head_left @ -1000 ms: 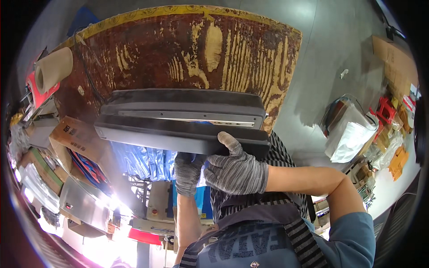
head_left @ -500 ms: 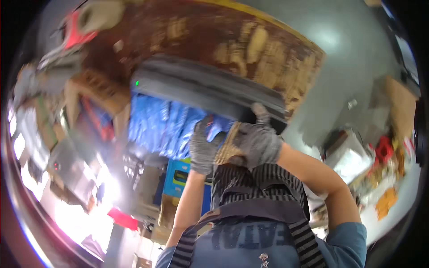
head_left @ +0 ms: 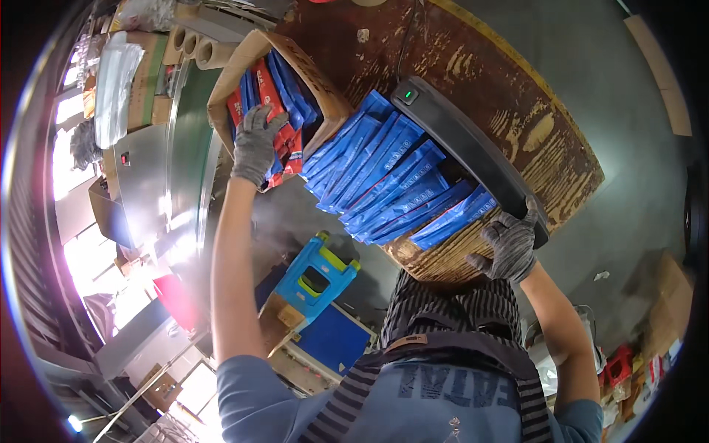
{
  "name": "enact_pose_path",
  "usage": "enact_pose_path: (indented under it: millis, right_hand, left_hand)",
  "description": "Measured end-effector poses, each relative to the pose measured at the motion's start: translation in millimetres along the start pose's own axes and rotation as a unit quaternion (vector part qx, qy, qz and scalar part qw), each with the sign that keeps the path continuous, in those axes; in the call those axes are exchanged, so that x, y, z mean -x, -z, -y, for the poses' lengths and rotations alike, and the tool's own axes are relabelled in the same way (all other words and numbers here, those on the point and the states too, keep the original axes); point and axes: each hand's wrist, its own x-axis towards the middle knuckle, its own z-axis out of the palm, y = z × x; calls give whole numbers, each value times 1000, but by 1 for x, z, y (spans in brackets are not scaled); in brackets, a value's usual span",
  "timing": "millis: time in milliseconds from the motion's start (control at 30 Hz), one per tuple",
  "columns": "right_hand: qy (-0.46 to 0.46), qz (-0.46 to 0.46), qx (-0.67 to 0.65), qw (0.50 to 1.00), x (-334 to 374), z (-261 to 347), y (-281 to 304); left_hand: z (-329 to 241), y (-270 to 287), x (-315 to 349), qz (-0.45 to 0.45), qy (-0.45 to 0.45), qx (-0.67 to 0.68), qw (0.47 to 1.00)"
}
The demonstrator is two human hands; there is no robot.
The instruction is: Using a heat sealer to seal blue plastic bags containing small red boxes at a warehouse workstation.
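My left hand (head_left: pixel 256 145), in a grey knit glove, reaches over the near rim of a cardboard box (head_left: pixel 317 81). Its fingers are apart and lie on red and blue pouches in the box, one of them a red pouch (head_left: pixel 290 151). The gloved right hand (head_left: pixel 509 242) rests by the near right end of a long black bar-shaped machine (head_left: pixel 473 151) with a green light. Its thumb and fingers are spread, with nothing between them. A row of overlapping blue pouches (head_left: pixel 391 173) lies along the machine's near side, between box and right hand.
The worn brown wooden table (head_left: pixel 461 63) has a yellow far edge. Below it at left stand a blue and green plastic step stool (head_left: pixel 314 277) and a blue panel (head_left: pixel 334 340). Cardboard tubes (head_left: pixel 214 54) lie beyond the box. Clutter lies on the floor at right.
My left hand has moved from beside my right hand, leftward into the box. The right hand has opened out by the machine's end. My view has turned toward the left.
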Motion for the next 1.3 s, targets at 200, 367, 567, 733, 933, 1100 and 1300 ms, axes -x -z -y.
enact_pose_path:
  millis: [200,367,567,733,933,1100,1300]
  right_hand:
    - [18,-65,8,998,-5,2,4]
    - [-4,-13,7,1000,-5,5,6]
    - [-5,22,20,1000,-5,4,5]
    - [-20,39,31,999,3,2,7]
    - [31,-118,-17,992,2,2,3]
    - [77,-192,-93,974,-4,-4,-8]
    - [53,-150,-127,979,1,-14,-8]
  left_hand:
    - [15,-17,-25,61,-122,18,991]
    - [5,-25,-32,18,-86,86,992]
    - [10,11,-29,-126,-14,216,968]
    - [-53,132,-23,-334,136,508,782]
    - [-140,192,29,-35,126,724,677]
    - [-254,106,51,168,248,822,484]
    - [-325,47,64,235,177,766,571]
